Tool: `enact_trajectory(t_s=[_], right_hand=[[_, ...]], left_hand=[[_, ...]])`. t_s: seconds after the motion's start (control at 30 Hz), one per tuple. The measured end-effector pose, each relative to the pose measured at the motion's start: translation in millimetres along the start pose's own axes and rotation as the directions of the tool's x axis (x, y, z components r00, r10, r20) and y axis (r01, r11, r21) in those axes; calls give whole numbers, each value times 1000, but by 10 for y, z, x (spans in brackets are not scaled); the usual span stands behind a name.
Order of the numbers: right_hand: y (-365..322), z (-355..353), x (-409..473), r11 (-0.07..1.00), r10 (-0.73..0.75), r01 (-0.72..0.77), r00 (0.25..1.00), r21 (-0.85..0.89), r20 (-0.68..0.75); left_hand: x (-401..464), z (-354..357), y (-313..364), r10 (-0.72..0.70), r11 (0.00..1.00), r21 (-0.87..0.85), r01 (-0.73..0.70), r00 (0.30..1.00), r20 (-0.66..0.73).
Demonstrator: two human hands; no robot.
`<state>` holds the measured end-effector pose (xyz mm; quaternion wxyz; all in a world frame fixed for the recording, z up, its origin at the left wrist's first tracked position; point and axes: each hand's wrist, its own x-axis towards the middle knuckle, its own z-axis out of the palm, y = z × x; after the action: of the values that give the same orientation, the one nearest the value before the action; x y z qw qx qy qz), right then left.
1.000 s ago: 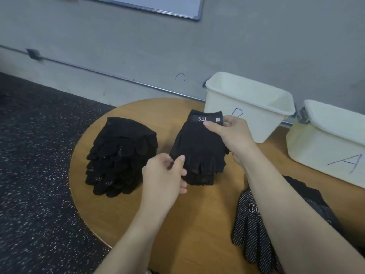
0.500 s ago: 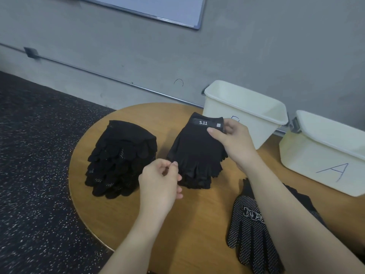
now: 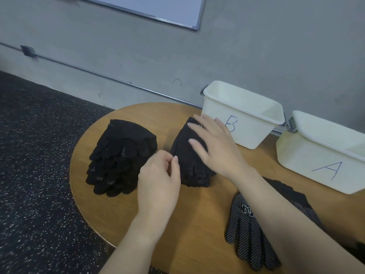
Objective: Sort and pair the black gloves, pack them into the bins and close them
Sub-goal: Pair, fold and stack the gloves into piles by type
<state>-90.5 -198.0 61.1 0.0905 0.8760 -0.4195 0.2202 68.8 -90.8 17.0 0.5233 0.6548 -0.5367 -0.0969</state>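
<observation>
Lowest in the frame, at the lower right, I see a dotted glove [image 3: 249, 232] lying flat on the tabletop [image 3: 189, 230], partly under my right forearm. Just above centre, my left hand [image 3: 160, 180] has its thumb and forefinger pinched together at the near left edge of the middle glove stack [image 3: 194, 165]; I cannot tell whether fabric is caught between them. The change is in my right hand [image 3: 213, 147]: half a second ago it gripped the stack's cuff by the label, and now it lies spread flat on top, fingers straight, pressing the pile down and covering that label. I read this as squaring off a finished pile before packing. To its left sits the larger glove heap [image 3: 120, 157], untouched. Beyond, at the upper right, bin B [image 3: 243, 117] and bin A [image 3: 324, 153] stand open, with no gloves visible inside.
</observation>
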Motion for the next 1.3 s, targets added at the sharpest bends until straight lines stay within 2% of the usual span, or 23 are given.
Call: enact_trajectory(t_s=[0.03, 0.1, 0.17, 0.23, 0.4, 0.47, 0.5, 0.53, 0.6, 0.63, 0.7, 0.77, 0.83, 0.93, 1.0, 1.13, 1.3], right_hand=[[-7, 55, -12, 999, 16, -14, 998, -29, 66], [1, 192, -47, 996, 71, -58, 977, -73, 200], [23, 351, -111, 994, 100, -81, 948, -75, 301], [43, 444, -153, 995, 98, -101, 938, -8, 334], [18, 280, -81, 996, 83, -89, 907, -6, 413], [-19, 54, -121, 979, 137, -183, 916, 89, 376], [-36, -76, -183, 940, 212, -286, 918, 188, 335], [-47, -221, -276, 853, 322, -410, 900, 322, 294], [-9, -506, -587, 622, 544, -585, 801, 521, 250], [43, -639, -802, 568, 622, -632, 749, 528, 227], [177, -891, -1302, 549, 715, -703, 675, 452, 182], [271, -1068, -1770, 522, 775, -757, 613, 393, 152], [318, -1125, -2141, 489, 817, -797, 560, 354, 134], [282, -1036, -2480, 475, 852, -826, 517, 305, 74], [193, -919, -2610, 507, 848, -821, 529, 264, 16], [57, -728, -2689, 540, 829, -816, 558, 206, 37], [103, -658, -2670, 553, 824, -818, 565, 160, 46]], left_hand=[[-4, 25, -5, 56, 998, 1, -56, 998, 19], [-5, 114, -60, 118, 990, 62, -129, 981, 156], [3, 188, -126, 66, 978, 172, -121, 952, 299], [18, 220, -171, -11, 973, 219, -74, 930, 366], [29, 187, -167, -49, 974, 225, -37, 929, 366], [-13, 164, -80, -31, 975, 217, -45, 942, 335], [-38, 149, -30, -10, 976, 211, -57, 952, 306], [-55, 130, 19, 18, 976, 203, -75, 963, 270], [-89, 113, 116, 84, 976, 181, -120, 978, 192], [-107, 117, 163, 119, 975, 166, -146, 980, 161], [-163, 171, 274, 178, 974, 118, -194, 974, 139], [-247, 263, 400, 218, 972, 56, -230, 961, 173], [-352, 380, 518, 257, 964, -2, -266, 930, 261], [-474, 574, 647, 323, 944, -73, -323, 848, 419], [-537, 709, 717, 358, 929, -98, -358, 795, 490], [-575, 1009, 846, 403, 900, -125, -417, 690, 602], [-539, 1376, 899, 361, 862, -25, -506, 578, 732]])
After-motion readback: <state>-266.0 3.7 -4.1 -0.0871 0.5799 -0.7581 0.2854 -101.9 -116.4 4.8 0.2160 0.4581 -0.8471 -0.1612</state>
